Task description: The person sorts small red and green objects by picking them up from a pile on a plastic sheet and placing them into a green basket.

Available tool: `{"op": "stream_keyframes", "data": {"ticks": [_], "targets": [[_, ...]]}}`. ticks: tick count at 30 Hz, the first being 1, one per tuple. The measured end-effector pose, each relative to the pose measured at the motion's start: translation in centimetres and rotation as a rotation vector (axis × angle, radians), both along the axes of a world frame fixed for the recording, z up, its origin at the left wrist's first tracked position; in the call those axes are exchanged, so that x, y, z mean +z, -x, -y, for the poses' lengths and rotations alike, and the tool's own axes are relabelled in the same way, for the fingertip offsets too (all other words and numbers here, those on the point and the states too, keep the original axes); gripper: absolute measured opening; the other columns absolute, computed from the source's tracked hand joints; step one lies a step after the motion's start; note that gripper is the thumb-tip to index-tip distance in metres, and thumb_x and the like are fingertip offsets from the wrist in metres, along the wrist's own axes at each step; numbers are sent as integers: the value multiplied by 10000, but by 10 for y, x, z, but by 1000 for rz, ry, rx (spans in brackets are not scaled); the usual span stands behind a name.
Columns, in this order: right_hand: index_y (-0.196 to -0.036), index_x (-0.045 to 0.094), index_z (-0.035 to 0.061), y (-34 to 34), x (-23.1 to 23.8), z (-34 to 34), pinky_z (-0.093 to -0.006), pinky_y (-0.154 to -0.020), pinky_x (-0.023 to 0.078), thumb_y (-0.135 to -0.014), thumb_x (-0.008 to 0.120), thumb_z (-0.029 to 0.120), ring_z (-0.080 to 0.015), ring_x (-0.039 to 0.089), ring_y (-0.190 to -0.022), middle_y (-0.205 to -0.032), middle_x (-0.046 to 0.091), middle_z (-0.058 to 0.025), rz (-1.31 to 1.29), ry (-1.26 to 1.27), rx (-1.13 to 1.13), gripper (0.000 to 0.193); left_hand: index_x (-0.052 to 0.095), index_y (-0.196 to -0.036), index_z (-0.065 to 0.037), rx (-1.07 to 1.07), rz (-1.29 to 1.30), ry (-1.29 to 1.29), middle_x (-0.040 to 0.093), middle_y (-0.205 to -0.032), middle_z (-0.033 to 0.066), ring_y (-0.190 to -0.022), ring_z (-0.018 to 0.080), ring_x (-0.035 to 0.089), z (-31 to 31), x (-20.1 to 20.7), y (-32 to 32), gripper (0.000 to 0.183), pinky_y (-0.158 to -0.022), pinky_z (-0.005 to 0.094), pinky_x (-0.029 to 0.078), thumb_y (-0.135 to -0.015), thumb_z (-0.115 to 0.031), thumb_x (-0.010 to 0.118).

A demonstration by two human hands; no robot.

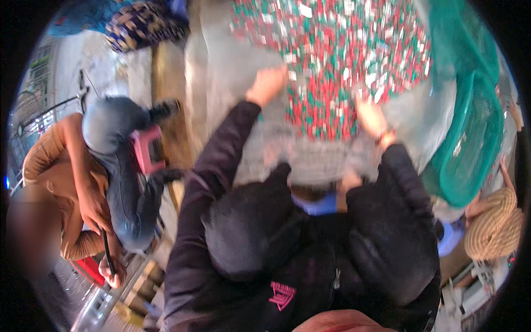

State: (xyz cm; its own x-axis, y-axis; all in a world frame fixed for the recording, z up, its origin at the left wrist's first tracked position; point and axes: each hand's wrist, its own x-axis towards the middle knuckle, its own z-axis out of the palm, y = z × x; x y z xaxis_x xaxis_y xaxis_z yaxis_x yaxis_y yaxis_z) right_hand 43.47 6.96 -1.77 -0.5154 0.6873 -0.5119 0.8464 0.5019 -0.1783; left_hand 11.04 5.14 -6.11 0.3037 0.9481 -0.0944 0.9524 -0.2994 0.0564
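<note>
A broad heap of small red, green and white pieces (332,66) lies spread over a grey sheet (265,149) in front of me; motion blur hides their exact kind. My left hand (268,86) is at the heap's left edge, fingers curled into a fist. Whatever it may hold is hidden. On the other side, my right hand (371,117) touches or hovers at the heap's lower right edge, a band at its wrist. Its fingers are smeared by motion. Both arms reach forward in black sleeves, over my bent knees.
A green plastic tub (470,144) stands to the right, with green material (459,33) beyond it. At left a person in brown (72,160) sits near a pink stool (148,149). Another person in stripes (494,224) is at far right. Patterned cloth (141,25) shows at top left.
</note>
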Motion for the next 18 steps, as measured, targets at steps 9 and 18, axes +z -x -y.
{"op": "stream_keyframes", "data": {"ticks": [9,18], "targets": [[-1047,554,50,-2,63,1,-171,-396,221,-938,472,176,-20,306,-441,-591,395,67,-1176,1138,-1006,186,518,-883,-66,319,2049,1064,496,-722,-5,-598,89,418,-28,61,-36,210,-487,237,334,-871,-255,427],[-794,512,67,-27,72,-4,-196,-426,276,-928,504,296,-68,354,-499,-618,342,47,-1585,1412,-1018,266,623,-859,-15,115,575,262,608,-728,127,-636,242,615,-60,46,-71,356,-586,371,483,-820,-368,601]]}}
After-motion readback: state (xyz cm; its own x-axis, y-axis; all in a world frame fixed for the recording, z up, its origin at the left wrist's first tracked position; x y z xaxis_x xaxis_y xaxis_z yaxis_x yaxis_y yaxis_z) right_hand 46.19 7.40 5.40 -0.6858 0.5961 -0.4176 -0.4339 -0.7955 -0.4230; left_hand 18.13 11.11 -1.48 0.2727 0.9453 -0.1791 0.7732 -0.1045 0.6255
